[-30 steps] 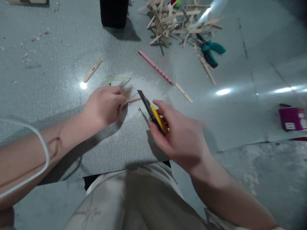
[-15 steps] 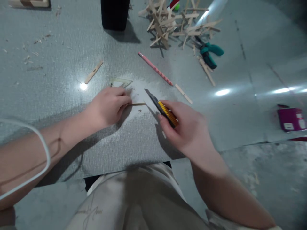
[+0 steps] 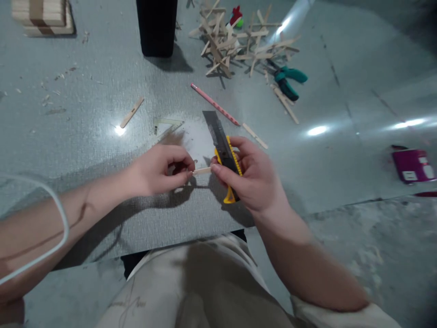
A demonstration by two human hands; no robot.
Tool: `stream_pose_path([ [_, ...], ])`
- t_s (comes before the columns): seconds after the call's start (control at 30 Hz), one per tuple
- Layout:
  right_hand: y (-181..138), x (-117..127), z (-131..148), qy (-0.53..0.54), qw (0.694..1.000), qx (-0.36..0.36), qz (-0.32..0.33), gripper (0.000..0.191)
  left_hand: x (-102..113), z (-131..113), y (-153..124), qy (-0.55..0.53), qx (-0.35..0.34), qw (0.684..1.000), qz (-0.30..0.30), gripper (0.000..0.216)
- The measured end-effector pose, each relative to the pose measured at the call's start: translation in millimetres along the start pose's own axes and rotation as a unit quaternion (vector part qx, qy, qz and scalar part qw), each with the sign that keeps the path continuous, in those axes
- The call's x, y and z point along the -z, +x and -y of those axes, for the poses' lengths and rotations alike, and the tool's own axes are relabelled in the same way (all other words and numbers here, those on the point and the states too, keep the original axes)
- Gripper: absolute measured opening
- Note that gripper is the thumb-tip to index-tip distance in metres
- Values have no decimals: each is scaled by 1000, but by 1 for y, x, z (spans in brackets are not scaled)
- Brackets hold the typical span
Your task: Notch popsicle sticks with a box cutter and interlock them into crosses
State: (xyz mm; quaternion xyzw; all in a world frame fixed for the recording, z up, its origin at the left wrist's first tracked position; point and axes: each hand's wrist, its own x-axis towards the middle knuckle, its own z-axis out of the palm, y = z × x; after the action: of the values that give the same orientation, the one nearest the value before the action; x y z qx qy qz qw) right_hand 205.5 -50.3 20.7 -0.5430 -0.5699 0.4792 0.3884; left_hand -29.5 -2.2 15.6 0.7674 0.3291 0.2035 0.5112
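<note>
My left hand (image 3: 167, 171) pinches one end of a narrow wooden craft stick (image 3: 202, 171) just above the table. Wrapped round a yellow and black utility knife (image 3: 225, 157) is my right hand (image 3: 251, 175); its thumb and fingertip also meet the stick's other end. The knife's blade (image 3: 211, 120) points away from me, toward the pink pencil (image 3: 215, 104). Beyond my left hand lies a clear set square (image 3: 167, 126), partly over a white patch (image 3: 200, 136) on the table. A short stick (image 3: 255, 135) rests right of the pencil's tip.
At the back, a jumble of joined craft sticks (image 3: 221, 45) stands beside green-handled pliers (image 3: 288, 82). A black box (image 3: 157, 27) and a bundle of sticks (image 3: 44, 18) are at the far left. One stick (image 3: 132, 112) lies alone. A purple box (image 3: 413, 165) sits near the right edge.
Both hands have come closer together and the stick is lifted off the table, now touched by my right hand too. The knife has turned more upright, its flat side showing.
</note>
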Motion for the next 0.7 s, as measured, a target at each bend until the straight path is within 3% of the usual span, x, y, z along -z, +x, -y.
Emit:
stream_pose_path([
  [0.47, 1, -15, -4, 67, 995, -10, -66, 49, 5, 5, -1, 34, -73, 995, -59, 16],
  [0.6, 3, -18, -4, 108, 992, -8, -62, 50, 5, 3, -2, -72, -3, 997, -38, 24],
  [0.7, 4, -22, -5, 152, 987, -3, -56, 51, 0, 2, -4, -185, 76, 979, -41, 31],
])
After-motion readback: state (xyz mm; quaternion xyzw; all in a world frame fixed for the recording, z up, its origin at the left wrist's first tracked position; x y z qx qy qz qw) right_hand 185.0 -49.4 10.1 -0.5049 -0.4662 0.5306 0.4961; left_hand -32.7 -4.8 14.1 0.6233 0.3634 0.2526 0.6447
